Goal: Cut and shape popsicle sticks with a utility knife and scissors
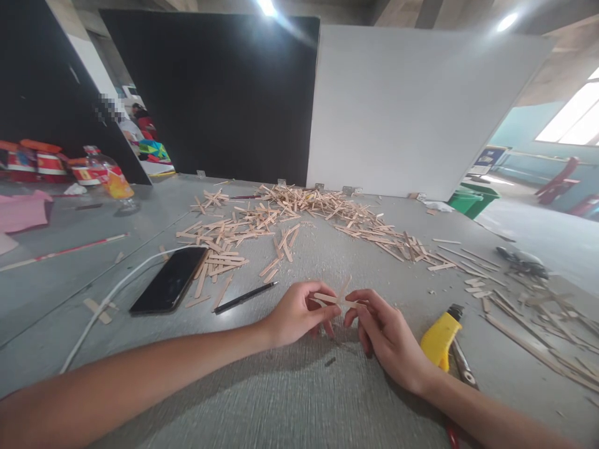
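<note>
Your left hand (299, 315) pinching crossed flat pale wooden sticks (345, 288), your right hand (386, 337) gripping their right end, both over the grey bench (224, 399), slim black pen (246, 297) near your left wrist, yellow black-tipped tool (440, 340) by your right, loose wooden sticks (299, 201) heaped beyond.

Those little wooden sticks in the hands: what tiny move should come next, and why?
Perhaps gently pinch the wooden sticks where they meet: the left hand holds one side, the right hand is at the other, and the sticks sit at an angle, so a pinch might steady them.
</note>
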{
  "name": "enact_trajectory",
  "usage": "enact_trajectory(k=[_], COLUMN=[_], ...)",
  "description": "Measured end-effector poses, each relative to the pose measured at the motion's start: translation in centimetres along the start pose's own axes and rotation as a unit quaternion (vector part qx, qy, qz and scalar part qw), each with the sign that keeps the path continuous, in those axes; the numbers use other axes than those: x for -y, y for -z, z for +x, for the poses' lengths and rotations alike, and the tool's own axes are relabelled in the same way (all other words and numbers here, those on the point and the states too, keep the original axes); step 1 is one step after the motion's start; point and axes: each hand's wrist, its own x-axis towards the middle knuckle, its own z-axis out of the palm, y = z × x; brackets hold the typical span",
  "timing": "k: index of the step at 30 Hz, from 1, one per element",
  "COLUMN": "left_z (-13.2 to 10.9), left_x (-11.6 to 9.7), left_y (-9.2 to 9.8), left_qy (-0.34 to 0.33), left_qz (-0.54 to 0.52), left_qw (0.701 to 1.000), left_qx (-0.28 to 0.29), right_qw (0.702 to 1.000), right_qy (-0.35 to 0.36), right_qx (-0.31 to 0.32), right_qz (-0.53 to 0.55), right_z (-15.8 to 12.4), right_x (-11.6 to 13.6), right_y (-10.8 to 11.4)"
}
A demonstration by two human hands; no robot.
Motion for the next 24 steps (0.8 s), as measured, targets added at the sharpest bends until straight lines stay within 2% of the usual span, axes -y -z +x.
enact_trajectory(k=[8,14,17,20,22,24], left_z=[-0.32,-0.4,-0.37,-0.22,-0.06,0.09], left_x=[0.08,-0.1,-0.16,-0.02,0.19,0.37], left_y=[-0.05,-0.31,-0.36,-0.18,0.0,0.14], left_qy=[0.005,0.004,-0.017,-0.046,-0.056,-0.058], left_qz=[-0.012,-0.005,-0.003,0.0,0.002,0.007], left_qw=[0.999,0.999,1.0,0.996,0.99,0.988], left_qx=[0.036,0.033,-0.001,-0.082,-0.127,-0.146], right_qw=[1.0,1.0,1.0,0.997,0.996,0.991], right_qy=[0.002,0.002,-0.008,-0.022,-0.012,0.039], right_qx=[0.004,-0.005,-0.026,-0.066,-0.084,-0.065], right_qz=[-0.019,-0.021,0.014,0.026,-0.021,-0.111], right_z=[0.09,0.14,0.15,0.26,0.41,0.56], right_x=[-0.08,-0.09,-0.17,-0.32,-0.32,-0.17], right_y=[0.08,-0.08,-0.21,-0.27,-0.24,-0.15])
